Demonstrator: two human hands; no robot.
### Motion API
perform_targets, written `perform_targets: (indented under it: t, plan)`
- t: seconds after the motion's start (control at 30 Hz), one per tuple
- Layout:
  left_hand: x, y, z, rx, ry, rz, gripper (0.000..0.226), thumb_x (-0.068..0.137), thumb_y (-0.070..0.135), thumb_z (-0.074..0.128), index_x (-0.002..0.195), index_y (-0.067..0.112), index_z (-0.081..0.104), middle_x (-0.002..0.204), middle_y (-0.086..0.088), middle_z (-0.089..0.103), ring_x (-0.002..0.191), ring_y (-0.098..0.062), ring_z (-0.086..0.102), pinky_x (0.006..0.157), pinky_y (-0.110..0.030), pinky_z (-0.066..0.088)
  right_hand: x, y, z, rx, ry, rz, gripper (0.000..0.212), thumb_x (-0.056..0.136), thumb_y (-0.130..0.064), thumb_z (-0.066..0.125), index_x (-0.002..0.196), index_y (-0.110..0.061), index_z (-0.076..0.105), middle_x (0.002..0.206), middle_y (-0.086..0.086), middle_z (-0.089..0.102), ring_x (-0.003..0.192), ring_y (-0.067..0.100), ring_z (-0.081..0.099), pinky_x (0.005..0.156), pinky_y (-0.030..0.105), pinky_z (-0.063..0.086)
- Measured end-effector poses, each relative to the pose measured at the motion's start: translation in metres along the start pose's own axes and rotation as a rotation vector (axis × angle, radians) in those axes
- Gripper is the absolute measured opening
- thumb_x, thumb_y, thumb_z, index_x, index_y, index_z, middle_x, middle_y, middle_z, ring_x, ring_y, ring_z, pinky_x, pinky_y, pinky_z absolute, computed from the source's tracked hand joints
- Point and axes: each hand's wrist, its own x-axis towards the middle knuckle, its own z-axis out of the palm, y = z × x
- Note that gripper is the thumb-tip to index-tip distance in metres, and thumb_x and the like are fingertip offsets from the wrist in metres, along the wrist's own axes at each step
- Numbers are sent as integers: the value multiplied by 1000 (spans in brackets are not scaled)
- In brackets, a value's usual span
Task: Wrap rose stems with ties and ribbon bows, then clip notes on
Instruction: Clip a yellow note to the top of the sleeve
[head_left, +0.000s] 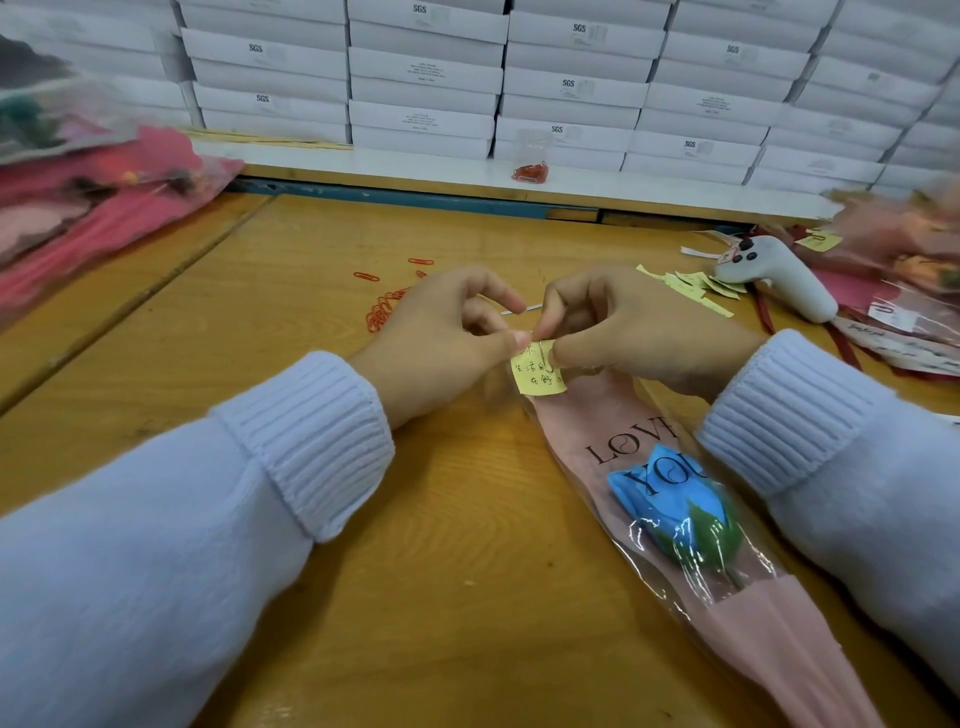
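1. Far left: a heap of wrapped flowers (78, 208) lies on the tabletop (467, 493), well apart from the work. Judged to be stock kept clear of the hands.
2. Left of centre: loose red clips (387, 306) lie scattered just beyond the left hand, near enough to reach for the next one.
3. Left hand (441, 338): its fingers (498, 340) are narrowed to a pinch, thumb against forefinger, at the left edge of the note. Judged purpose: to steady note and sleeve edge together.
4. Centre: the yellow note (537, 371), handwritten, lies over the far end of the pink sleeve (582, 421). A paper clip (544, 353) sits at its top edge. How deep it is seated cannot be told.
5. Right hand (639, 338): its fingers (571, 358) are curled close and pinch the note's right edge beside the clip. Judged step: pressing the clip home.
6. Near right: the wrapped rose (670, 499), a blue bloom, lies flat in the sleeve, running from the hands toward the near right corner. No tie or bow is visible.
7. Far right: spare notes (691, 286) lie beside a white handheld tool (774, 275). Beyond them is a blurred pile of wrapped items (909, 260), apparently finished pieces.
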Motion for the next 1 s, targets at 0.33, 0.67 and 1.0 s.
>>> perform_targets:
  t: [0.33, 0.67, 1.0]
  plan:
    - [0, -1, -4, -88, 11, -7, 17, 85, 17, 69, 100, 21, 62, 72, 2, 72, 55, 0, 62, 61, -18, 44, -1, 1, 5, 107, 39, -48, 12, 82, 5, 65, 82, -6, 59, 70, 11, 68, 62, 12, 64, 55, 19, 51]
    - [-1, -2, -1, 85, -77, 16, 14, 89, 23, 64, 102, 25, 60, 75, 12, 70, 70, 2, 64, 66, -4, 46, -2, 0, 7, 60, -34, -55, 6, 83, -1, 65, 82, -6, 65, 72, 2, 70, 69, 9, 68, 63, 17, 51]
    - [1, -2, 0, 217, -98, 12, 20, 92, 30, 57, 80, 22, 71, 96, 23, 56, 89, 10, 48, 80, -18, 35, -1, 2, 4, -121, -44, -25, 15, 84, -15, 64, 73, -19, 73, 77, 0, 71, 70, 9, 66, 68, 23, 52]
